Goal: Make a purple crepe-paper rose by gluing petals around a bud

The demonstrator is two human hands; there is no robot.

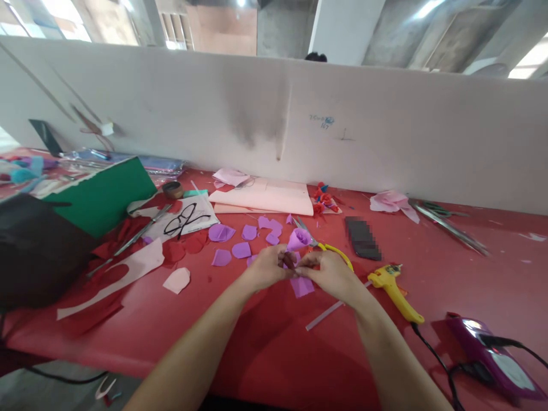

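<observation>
A purple flower, rolled into a cup of felt or paper, stands up between my hands. My left hand has its fingers closed round the flower's base. From the other side my right hand pinches the same base between thumb and finger; the exact contact is partly hidden. Just below my fingers lies a purple piece. Several cut purple petals are spread to the left. Behind my right hand, yellow-handled scissors lie partly covered. A clear glue stick rests beside my right wrist.
A yellow glue gun lies right, its cord running to a purple power strip. A dark phone, glasses, red scraps, a green board and a dark bag surround the work. A white partition stands behind.
</observation>
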